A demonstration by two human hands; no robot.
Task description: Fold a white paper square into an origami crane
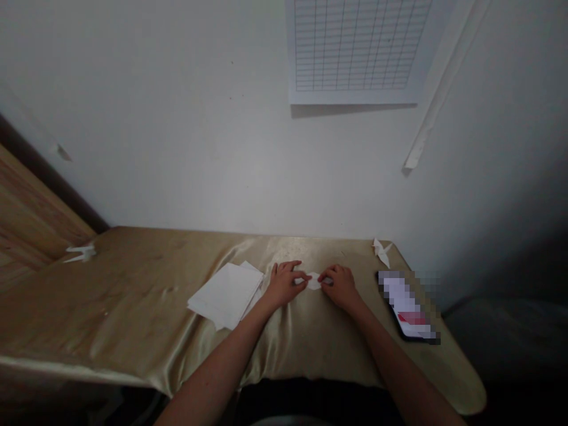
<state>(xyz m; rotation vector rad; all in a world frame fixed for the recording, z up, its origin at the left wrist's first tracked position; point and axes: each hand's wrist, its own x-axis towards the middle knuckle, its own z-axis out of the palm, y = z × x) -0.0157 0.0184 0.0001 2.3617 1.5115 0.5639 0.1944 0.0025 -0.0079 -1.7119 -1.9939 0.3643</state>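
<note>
Between my two hands a small piece of white folded paper (314,281) lies close to the cloth-covered table. My left hand (286,283) pinches its left edge between thumb and forefinger, the other fingers held off to the side. On the opposite edge, my right hand (339,285) grips the paper with its fingers curled in. The fingertips hide both ends of the paper. Left of my left hand sits a stack of white paper sheets (228,290), slightly fanned out.
A gold satin cloth (146,284) covers the table, wrinkled near the front. A phone (406,307) lies at the right, with a folded paper bird (381,253) behind it. Another white paper shape (82,253) rests at far left. A printed grid sheet (355,53) hangs on the wall.
</note>
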